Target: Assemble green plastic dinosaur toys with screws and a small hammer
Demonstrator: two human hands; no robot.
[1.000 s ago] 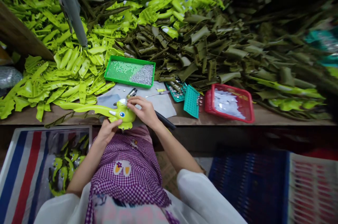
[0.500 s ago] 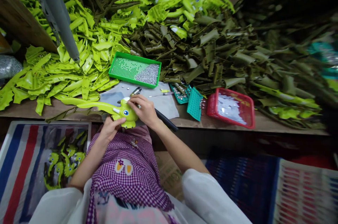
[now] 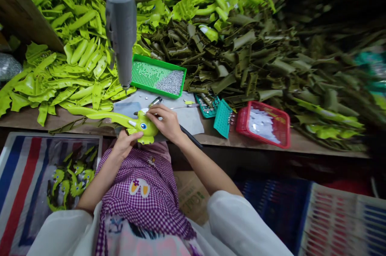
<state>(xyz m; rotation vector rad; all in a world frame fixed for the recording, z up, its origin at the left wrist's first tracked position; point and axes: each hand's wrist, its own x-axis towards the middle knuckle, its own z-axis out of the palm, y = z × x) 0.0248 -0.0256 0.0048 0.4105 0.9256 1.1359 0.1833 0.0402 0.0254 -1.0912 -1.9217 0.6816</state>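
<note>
A lime-green plastic toy dinosaur (image 3: 144,127), with a blue eye and a white horn, is held at the bench edge above my lap. My left hand (image 3: 125,142) is closed round its lower left side, the thumb below the eye. My right hand (image 3: 165,122) pinches at the white-tipped top of the head; anything small between those fingertips is hidden. A long green piece (image 3: 105,116) extends left from the head. Just behind the toy lies a small metal cylinder (image 3: 156,102) on a pale cloth (image 3: 193,121). A grey electric screwdriver (image 3: 121,33) hangs above the bench, beyond my left hand.
A green tray (image 3: 144,86) holds small screws. To the right are teal trays (image 3: 223,118) and a red basket (image 3: 286,127) with white pieces. Piles of lime-green parts (image 3: 72,59) and dark olive parts (image 3: 241,55) cover the back. Finished-looking toys (image 3: 72,179) lie in a striped-lined crate at lower left.
The hanging screwdriver appears farther right, now in front of the green tray's left end. Both hands keep their hold on the toy, with only a slight shift.
</note>
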